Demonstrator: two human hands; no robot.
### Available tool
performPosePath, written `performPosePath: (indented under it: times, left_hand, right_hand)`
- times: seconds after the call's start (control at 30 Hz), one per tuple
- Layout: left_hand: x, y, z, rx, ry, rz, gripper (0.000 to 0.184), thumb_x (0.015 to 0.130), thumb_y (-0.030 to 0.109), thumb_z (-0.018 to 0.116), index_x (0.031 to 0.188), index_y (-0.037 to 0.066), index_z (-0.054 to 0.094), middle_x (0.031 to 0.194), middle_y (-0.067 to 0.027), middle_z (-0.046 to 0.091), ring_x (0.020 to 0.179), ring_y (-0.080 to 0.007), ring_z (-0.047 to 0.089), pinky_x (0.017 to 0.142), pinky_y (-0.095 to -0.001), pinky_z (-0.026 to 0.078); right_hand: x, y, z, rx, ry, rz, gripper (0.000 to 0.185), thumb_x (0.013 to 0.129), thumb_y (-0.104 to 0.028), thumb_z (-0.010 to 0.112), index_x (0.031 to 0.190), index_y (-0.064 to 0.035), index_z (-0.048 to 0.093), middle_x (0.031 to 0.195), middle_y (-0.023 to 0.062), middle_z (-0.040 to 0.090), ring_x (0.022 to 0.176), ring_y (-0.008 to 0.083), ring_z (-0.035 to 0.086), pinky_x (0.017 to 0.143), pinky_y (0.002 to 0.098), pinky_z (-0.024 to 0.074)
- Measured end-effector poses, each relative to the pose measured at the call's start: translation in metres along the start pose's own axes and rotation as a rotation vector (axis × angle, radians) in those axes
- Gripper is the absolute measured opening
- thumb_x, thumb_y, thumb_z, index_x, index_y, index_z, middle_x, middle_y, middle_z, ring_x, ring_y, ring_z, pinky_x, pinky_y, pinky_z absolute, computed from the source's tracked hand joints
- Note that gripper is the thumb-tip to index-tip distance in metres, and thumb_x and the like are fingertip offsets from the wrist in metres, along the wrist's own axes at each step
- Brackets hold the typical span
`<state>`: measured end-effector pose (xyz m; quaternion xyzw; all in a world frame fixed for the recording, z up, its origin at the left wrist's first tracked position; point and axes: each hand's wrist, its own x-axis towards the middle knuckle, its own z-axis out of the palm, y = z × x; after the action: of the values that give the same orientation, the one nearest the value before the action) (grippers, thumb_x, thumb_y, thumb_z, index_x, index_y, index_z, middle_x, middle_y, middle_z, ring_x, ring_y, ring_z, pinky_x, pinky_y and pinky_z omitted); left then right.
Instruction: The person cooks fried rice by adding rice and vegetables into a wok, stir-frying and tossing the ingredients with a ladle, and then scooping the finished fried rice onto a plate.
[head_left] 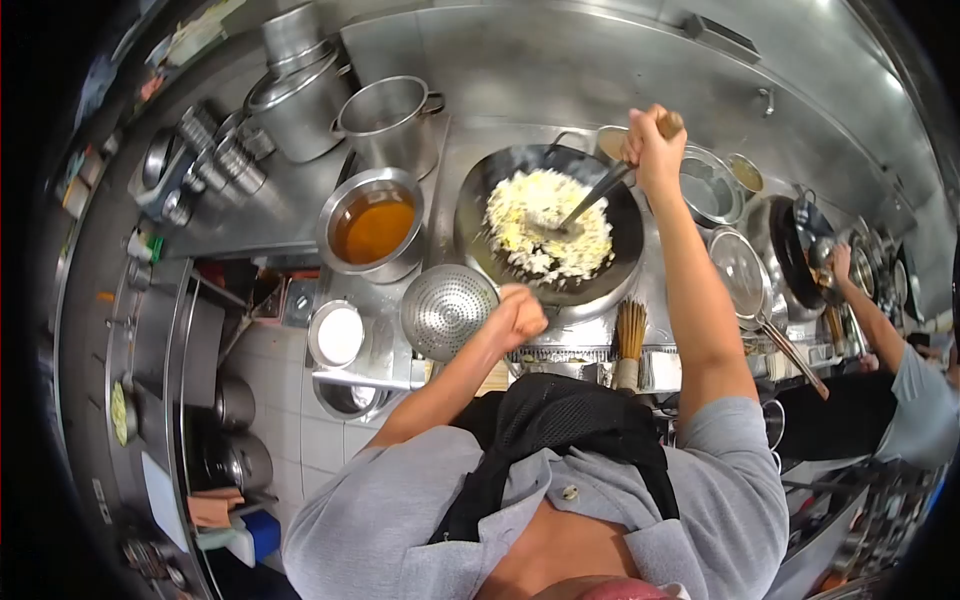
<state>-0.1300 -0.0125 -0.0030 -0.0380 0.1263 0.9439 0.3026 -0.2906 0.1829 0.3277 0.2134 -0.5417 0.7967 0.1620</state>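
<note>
My right hand [655, 150] is closed around the wooden-ended handle of a long metal ladle [598, 192]. The ladle's head rests in white and yellow fried rice [535, 205], partly covered by it. Under the rice is a large dark wok [625, 235] with a loop handle at its far rim. My left hand [520, 315] is closed in a fist at the wok's near-left rim, where the opposite handle would be; the fingers hide what they grip. Just left of that hand lies a round perforated strainer [448, 312].
A pot of orange-brown liquid [378, 232] and a bowl of white contents [337, 333] stand left. A tall pot [390, 120] is behind them. A bamboo brush [629, 340] stands near the front edge. Right are a mesh strainer [738, 275] and a co-worker's arm [872, 315] at another wok.
</note>
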Motion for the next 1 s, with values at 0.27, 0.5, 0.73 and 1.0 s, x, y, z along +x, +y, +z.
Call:
performPosePath:
  times: [0.27,0.5,0.73,1.0]
  left_hand:
    - [-0.015,0.012,0.029,0.150,0.246,-0.048,0.010,0.086,0.015,0.058,0.092,0.007,0.056,0.075,-0.0110,0.062,0.060,-0.0252,0.058,0.053,-0.0401,0.051]
    - [-0.084,-0.047,-0.032,0.301,0.301,0.087,0.019,0.087,0.019,0.059,0.097,0.003,0.061,0.084,-0.0093,0.065,0.068,-0.0235,0.064,0.063,-0.0368,0.055]
    - [-0.068,-0.009,0.062,0.184,0.379,0.057,0.005,0.087,0.015,0.058,0.091,0.012,0.056,0.076,-0.0105,0.062,0.062,-0.0253,0.061,0.051,-0.0389,0.051]
    - [-0.040,-0.023,0.027,0.254,0.338,0.032,0.025,0.093,0.021,0.052,0.069,0.012,0.051,0.058,-0.0007,0.049,0.046,-0.0162,0.047,0.042,-0.0348,0.039]
  right_hand:
    - [-0.022,-0.073,0.075,-0.072,-0.039,0.049,0.032,0.089,-0.004,0.064,0.066,-0.0113,0.043,0.050,-0.0022,0.040,0.037,0.0073,0.035,0.036,0.0258,0.0281]
    - [0.002,-0.096,0.031,0.049,-0.072,0.028,0.025,0.086,-0.005,0.066,0.068,-0.0080,0.047,0.053,-0.0012,0.045,0.039,0.0088,0.041,0.037,0.0265,0.0329]
    - [-0.017,-0.156,0.072,-0.091,-0.167,0.194,0.033,0.089,-0.012,0.066,0.067,-0.0131,0.041,0.050,-0.0049,0.039,0.037,0.0048,0.034,0.037,0.0253,0.0285]
    - [-0.027,-0.021,0.034,-0.032,0.016,-0.056,0.034,0.089,-0.003,0.065,0.065,-0.0110,0.042,0.051,-0.0021,0.042,0.038,0.0077,0.037,0.036,0.0257,0.0294]
